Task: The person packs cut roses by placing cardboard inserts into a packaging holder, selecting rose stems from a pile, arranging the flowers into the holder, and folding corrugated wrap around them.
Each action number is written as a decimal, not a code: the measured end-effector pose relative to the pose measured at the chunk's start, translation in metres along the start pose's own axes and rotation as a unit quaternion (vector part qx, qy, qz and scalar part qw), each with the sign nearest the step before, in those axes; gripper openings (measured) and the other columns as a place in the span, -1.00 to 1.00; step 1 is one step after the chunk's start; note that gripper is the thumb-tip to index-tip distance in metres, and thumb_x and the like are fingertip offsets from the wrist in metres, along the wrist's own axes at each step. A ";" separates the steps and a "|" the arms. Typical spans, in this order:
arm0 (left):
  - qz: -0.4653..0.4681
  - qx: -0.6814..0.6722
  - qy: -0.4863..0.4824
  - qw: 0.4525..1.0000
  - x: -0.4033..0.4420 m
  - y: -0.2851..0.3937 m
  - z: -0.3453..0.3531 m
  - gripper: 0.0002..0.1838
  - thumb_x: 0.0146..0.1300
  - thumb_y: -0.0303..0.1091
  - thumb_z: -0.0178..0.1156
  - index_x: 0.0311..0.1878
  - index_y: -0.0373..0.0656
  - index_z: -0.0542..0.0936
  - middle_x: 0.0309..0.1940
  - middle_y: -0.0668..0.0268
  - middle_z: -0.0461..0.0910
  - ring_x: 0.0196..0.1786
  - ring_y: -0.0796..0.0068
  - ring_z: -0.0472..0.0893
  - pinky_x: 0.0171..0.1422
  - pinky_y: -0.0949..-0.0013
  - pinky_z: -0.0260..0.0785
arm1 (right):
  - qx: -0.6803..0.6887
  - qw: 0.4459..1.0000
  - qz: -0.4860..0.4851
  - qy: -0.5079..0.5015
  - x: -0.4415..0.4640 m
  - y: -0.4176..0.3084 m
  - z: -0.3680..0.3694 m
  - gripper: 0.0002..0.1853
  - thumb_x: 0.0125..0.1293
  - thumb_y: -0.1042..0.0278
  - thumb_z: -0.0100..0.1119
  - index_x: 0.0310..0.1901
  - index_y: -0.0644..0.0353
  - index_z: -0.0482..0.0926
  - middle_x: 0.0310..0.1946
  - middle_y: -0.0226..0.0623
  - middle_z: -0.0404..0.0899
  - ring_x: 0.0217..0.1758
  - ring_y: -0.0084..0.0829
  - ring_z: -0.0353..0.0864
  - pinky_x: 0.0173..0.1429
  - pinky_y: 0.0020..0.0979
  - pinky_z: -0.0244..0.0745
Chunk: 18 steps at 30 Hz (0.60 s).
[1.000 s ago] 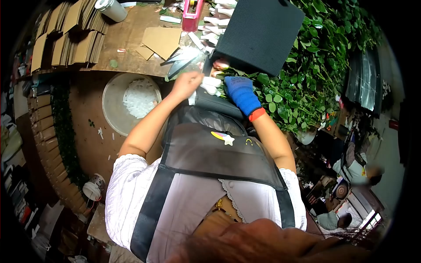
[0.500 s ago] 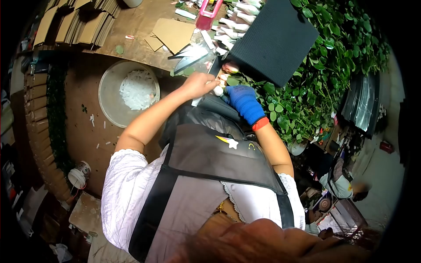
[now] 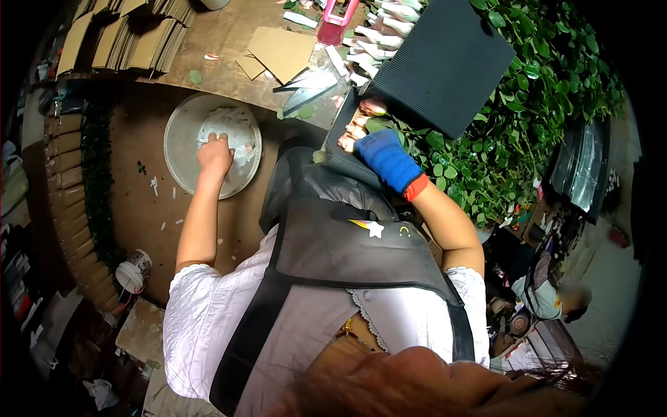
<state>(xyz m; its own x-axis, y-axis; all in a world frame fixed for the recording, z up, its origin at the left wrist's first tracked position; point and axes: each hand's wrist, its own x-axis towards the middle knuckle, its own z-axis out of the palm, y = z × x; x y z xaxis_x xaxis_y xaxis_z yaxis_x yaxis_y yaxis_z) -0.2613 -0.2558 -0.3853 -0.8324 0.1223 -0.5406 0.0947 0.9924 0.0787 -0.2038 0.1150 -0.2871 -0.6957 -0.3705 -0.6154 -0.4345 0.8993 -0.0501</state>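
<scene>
My left hand (image 3: 216, 154) is bare and reaches down into a pale round tub (image 3: 174, 177), over a pile of small white pieces (image 3: 243, 148). Its fingers are bent downward, and what lies between the tips is hidden. My right hand (image 3: 384, 154) wears a blue knitted glove with a red cuff. It is closed around several pale pink roses (image 3: 353, 133), whose blooms stick out past the fingers toward the left. The roses lie in a dark ribbed tray (image 3: 338, 124), and their leafy stems trail off to the right.
White-wrapped blooms (image 3: 389, 31) lie beside a black ribbed panel (image 3: 445, 69). Cardboard sheets (image 3: 283, 54), a bright metal blade (image 3: 309, 92) and a pink-handled tool (image 3: 335, 28) are on the table. Green foliage (image 3: 521, 125) fills the right side. Another person (image 3: 542, 292) is at far right.
My left hand has left the roses and swung down-left into the tub. The white piece by its fingers no longer shows at the roses. My gloved right hand stays by the blooms.
</scene>
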 end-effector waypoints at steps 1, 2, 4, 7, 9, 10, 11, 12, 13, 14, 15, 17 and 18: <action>0.017 0.027 -0.009 0.999 0.000 0.000 -0.003 -0.63 0.25 -0.12 0.36 -0.01 -0.16 0.63 0.02 0.09 0.66 -0.03 0.02 0.67 0.03 0.09 0.52 | -0.020 0.999 -0.008 -0.029 0.000 -0.003 -0.012 -0.71 0.49 0.19 -0.05 0.05 -0.13 0.69 0.05 -0.32 0.66 0.09 -0.31 0.68 0.04 -0.31 0.58; 0.103 -0.105 0.013 0.989 0.005 0.015 -0.006 -0.60 0.24 -0.09 0.38 0.01 -0.15 0.63 0.03 0.10 0.63 -0.01 0.03 0.65 0.06 0.11 0.51 | -0.032 0.996 0.000 -0.083 0.003 -0.006 -0.020 -0.67 0.52 0.14 -0.09 0.16 -0.22 0.62 0.25 -0.37 0.54 0.26 -0.34 0.57 0.19 -0.34 0.52; 0.213 -0.337 0.012 0.917 0.013 0.079 -0.013 -0.49 0.19 -0.06 0.45 0.09 -0.16 0.59 0.05 0.09 0.58 0.05 0.04 0.61 0.16 0.13 0.47 | -0.040 0.996 -0.013 -0.077 0.009 -0.003 -0.007 -0.62 0.55 0.08 -0.14 0.27 -0.29 0.55 0.43 -0.40 0.43 0.42 -0.35 0.46 0.33 -0.37 0.46; 0.336 -0.355 0.053 0.871 0.019 0.172 -0.025 -0.19 0.04 -0.07 0.58 0.28 -0.21 0.41 0.14 0.03 0.46 0.21 0.04 0.50 0.34 0.13 0.33 | -0.019 0.999 -0.026 -0.016 0.015 0.005 0.027 -0.60 0.55 0.03 -0.14 0.28 -0.23 0.55 0.35 -0.35 0.50 0.40 -0.29 0.48 0.33 -0.35 0.46; 0.407 -0.303 0.032 0.861 0.035 0.195 -0.013 -0.03 -0.04 -0.05 0.62 0.36 -0.20 0.29 0.22 -0.01 0.36 0.32 0.00 0.38 0.42 0.12 0.23 | 0.039 0.998 0.017 -0.042 0.011 0.004 0.012 -0.61 0.52 0.02 -0.07 0.25 -0.13 0.57 0.21 -0.25 0.60 0.31 -0.26 0.56 0.27 -0.30 0.50; 0.410 -0.301 -0.012 0.861 0.042 0.198 -0.006 -0.01 -0.07 -0.04 0.62 0.36 -0.17 0.27 0.23 0.00 0.34 0.35 0.00 0.34 0.44 0.11 0.21 | 0.079 0.996 0.032 -0.005 0.008 0.006 0.019 -0.62 0.49 0.04 -0.02 0.21 -0.06 0.58 0.10 -0.17 0.67 0.22 -0.23 0.64 0.21 -0.25 0.54; 0.416 -0.297 -0.026 0.859 0.049 0.199 0.000 -0.01 -0.07 -0.03 0.62 0.36 -0.17 0.28 0.24 -0.01 0.32 0.39 -0.03 0.29 0.47 0.08 0.17 | 0.089 0.995 0.050 -0.018 0.000 0.012 0.013 -0.63 0.48 0.05 0.00 0.18 -0.05 0.59 0.05 -0.14 0.69 0.16 -0.21 0.67 0.15 -0.22 0.56; 0.431 -0.299 -0.036 0.851 0.051 0.198 -0.004 -0.01 -0.05 -0.01 0.61 0.37 -0.16 0.27 0.27 -0.02 0.29 0.41 -0.05 0.27 0.50 0.07 0.14 | 0.102 0.992 0.068 -0.032 -0.011 0.015 0.002 -0.65 0.46 0.07 0.03 0.16 -0.03 0.59 -0.01 -0.12 0.71 0.10 -0.19 0.71 0.09 -0.18 0.58; 0.445 -0.299 -0.049 0.843 0.050 0.195 -0.006 -0.02 -0.03 0.00 0.60 0.37 -0.16 0.27 0.30 -0.04 0.26 0.43 -0.08 0.25 0.53 0.06 0.12 | 0.117 0.988 0.084 -0.046 -0.018 0.016 -0.001 -0.66 0.45 0.08 0.05 0.13 -0.01 0.60 -0.06 -0.09 0.73 0.03 -0.17 0.74 0.03 -0.15 0.60; 0.444 -0.294 -0.064 0.844 0.048 0.195 -0.010 -0.04 0.00 0.02 0.59 0.38 -0.15 0.29 0.38 -0.10 0.19 0.50 -0.14 0.18 0.57 0.05 0.05 | 0.174 0.978 0.112 0.037 -0.023 0.016 0.006 -0.69 0.39 0.10 0.09 0.06 0.00 0.61 -0.18 -0.09 0.75 -0.09 -0.13 0.77 -0.09 -0.08 0.62; 0.442 -0.293 -0.063 0.846 0.048 0.195 -0.009 -0.05 0.00 0.02 0.58 0.38 -0.15 0.30 0.40 -0.12 0.17 0.52 -0.16 0.15 0.58 0.04 0.04 | 0.184 0.973 0.136 0.041 -0.022 0.016 0.012 -0.68 0.38 0.08 0.11 0.05 0.01 0.61 -0.18 -0.10 0.75 -0.09 -0.13 0.77 -0.08 -0.08 0.62; 0.442 -0.285 -0.065 0.848 0.048 0.193 -0.006 -0.06 0.01 0.03 0.58 0.37 -0.15 0.32 0.44 -0.17 0.12 0.55 -0.18 0.10 0.60 0.03 0.02 | 0.211 0.958 0.189 0.051 -0.014 0.014 0.023 -0.67 0.35 0.05 0.15 0.02 0.01 0.62 -0.17 -0.13 0.75 -0.09 -0.12 0.76 -0.08 -0.09 0.61; 0.441 -0.290 -0.070 0.846 0.049 0.192 -0.003 -0.09 0.02 0.04 0.58 0.37 -0.11 0.35 0.48 -0.20 0.06 0.59 -0.19 0.04 0.61 0.01 -0.02 | 0.219 0.957 0.181 0.058 -0.005 0.015 0.036 -0.70 0.39 -0.03 0.14 -0.06 -0.01 0.58 -0.24 -0.13 0.72 -0.15 -0.07 0.72 -0.10 -0.03 0.58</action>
<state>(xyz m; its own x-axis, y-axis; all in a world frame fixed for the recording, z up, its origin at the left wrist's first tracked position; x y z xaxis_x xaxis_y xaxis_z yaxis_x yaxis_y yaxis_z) -0.2857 -0.0590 -0.3945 -0.5010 0.8529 -0.1467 0.3284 0.3442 0.8796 -0.1866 0.1386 -0.3129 -0.8257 -0.0157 -0.5639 0.1112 0.9755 -0.1901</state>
